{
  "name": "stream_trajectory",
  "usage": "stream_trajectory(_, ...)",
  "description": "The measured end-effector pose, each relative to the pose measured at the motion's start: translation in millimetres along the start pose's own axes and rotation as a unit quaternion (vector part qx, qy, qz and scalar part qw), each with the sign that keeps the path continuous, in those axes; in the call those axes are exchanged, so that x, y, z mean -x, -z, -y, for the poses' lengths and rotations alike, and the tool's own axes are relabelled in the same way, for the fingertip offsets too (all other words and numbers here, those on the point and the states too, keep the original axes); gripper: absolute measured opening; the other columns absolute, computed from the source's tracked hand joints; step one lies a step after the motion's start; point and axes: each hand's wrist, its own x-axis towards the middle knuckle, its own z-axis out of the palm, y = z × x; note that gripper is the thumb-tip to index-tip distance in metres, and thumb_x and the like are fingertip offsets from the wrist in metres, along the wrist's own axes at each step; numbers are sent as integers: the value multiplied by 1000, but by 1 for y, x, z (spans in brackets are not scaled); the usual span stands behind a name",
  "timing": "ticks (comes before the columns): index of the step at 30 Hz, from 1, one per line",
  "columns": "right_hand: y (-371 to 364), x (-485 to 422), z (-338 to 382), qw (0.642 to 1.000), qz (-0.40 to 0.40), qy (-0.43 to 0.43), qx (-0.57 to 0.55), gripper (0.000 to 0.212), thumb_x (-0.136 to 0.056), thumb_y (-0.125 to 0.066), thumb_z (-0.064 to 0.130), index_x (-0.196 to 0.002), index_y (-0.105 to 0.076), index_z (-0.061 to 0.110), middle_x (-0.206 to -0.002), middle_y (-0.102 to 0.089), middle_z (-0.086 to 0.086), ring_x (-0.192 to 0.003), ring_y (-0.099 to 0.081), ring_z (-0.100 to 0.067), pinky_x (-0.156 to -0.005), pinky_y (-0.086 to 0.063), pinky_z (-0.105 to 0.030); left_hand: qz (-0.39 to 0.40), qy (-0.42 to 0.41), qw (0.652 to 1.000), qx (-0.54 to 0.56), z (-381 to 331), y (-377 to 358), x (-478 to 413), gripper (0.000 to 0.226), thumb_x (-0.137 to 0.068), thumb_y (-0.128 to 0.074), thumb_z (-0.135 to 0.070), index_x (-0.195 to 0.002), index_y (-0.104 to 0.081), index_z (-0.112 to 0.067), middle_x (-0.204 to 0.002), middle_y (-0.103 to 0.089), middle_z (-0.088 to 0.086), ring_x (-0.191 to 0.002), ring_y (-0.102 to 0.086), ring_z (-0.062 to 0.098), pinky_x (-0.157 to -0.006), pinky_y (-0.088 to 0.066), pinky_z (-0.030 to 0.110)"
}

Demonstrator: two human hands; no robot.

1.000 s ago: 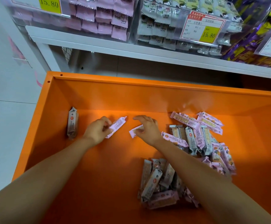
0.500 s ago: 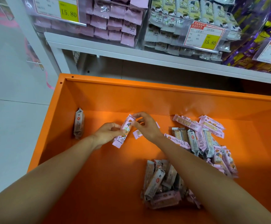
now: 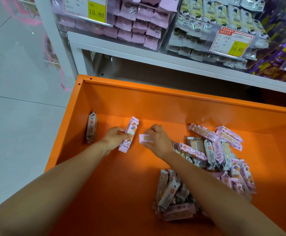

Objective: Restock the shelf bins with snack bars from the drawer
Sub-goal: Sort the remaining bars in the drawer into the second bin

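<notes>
Two bars (image 3: 129, 133), inside left grip (image 3: 113, 139), right grip (image 3: 159, 140)

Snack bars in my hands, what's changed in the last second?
The left hand keeps its grip on the pink bar, which has swung from slanting rightward to nearly lengthwise up the drawer. The right hand has closed on a second pink bar and pinches it. The lone brown bar by the left wall and both piles stayed put.

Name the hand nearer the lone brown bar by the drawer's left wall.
Left. The left hand, gripping a pink bar, sits just right of the brown bar; the right hand, pinching another bar, is farther right.
</notes>
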Motion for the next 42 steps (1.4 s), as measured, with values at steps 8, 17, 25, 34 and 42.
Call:
stream_trajectory(8, 16, -1, 18, 920, -130, -163, -333, 18, -91, -65, 18, -101, -52, 10, -100, -58, -9, -85, -53, -24, -71, -46, -38, -44, 23, 997, 52, 6, -3, 2, 24, -91, -68, -13, -110, -60, -1, -94, -66, 13, -69, -58, 17, -55, -43, 22)
stream_trajectory(17, -1, 13, 25, 943, -61, -182, -271, 35, -83, -66, 2, -108, -44, 13, -105, -50, -6, -88, -52, -21, -65, -44, -28, -53, 59, 995, 59, 10, -3, 3, 21, -92, -65, -15, -110, -61, -4, -93, -66, 13, -75, -59, 22, -61, -46, 26)
stream_trajectory(25, -25, 19, 17, 978, 29, -185, -91, 54, -84, -71, 26, -130, -47, 11, -124, -50, -9, -114, -50, -26, -86, -47, -41, -66, 78, 994, 33, 14, -3, 1, 14, -92, -65, -17, -81, -59, -10, -74, -61, 11, -64, -56, 22, -68, -49, 33)
stream_trajectory(34, -14, 14, 9, 988, 29, -139, 67, 42, -84, -57, -6, -118, -66, 18, -119, -53, -13, -112, -46, -34, -85, -42, -41, -67, 82, 993, 43, 15, -3, 2, 19, -93, -64, -16, -107, -59, -5, -91, -66, 14, -75, -61, 25, -71, -51, 32)
stream_trajectory(42, -13, 15, 22, 989, 31, -145, 2, 35, -94, -56, 23, -128, -57, 15, -115, -54, -12, -62, -53, -22, -61, -44, -30, -64, 79, 994, 37, 16, -5, 4, 12, -91, -66, -14, -98, -61, -7, -87, -63, 13, -77, -59, 26, -74, -48, 32)
